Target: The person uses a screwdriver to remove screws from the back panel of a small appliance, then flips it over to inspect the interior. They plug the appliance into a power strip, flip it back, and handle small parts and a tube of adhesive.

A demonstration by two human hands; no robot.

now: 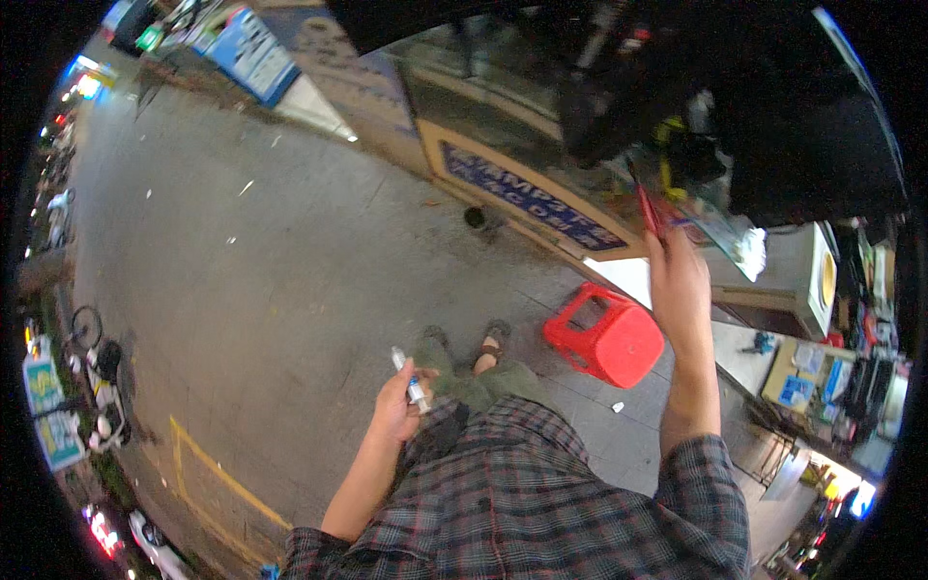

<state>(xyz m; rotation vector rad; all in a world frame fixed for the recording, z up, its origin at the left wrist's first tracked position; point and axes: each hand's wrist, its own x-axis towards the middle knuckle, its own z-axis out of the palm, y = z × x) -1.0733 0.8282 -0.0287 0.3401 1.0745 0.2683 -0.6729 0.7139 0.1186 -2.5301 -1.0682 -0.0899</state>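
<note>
My left hand [396, 406] is closed round a slim white-and-clear syringe-like tube [417, 390] with a blue band, held low over my legs. My right hand [677, 275] is raised to the dark glass counter on the right, fingers closed on a red tool [647, 205] with a dark narrow tip, too blurred to name. The tool is in front of a glass shelf edge [725, 242] with a small white crumpled item [750, 255] on it. What lies behind in the dark is hard to make out.
A red plastic stool [628, 348] stands on the pavement below my right hand, beside the signboarded counter front [512, 193]. A small dark pot [474, 217] sits at its foot. Cluttered workbenches [793, 377] are at right, parked bikes [101, 387] at left, a blue-and-white board [246, 53] at top left.
</note>
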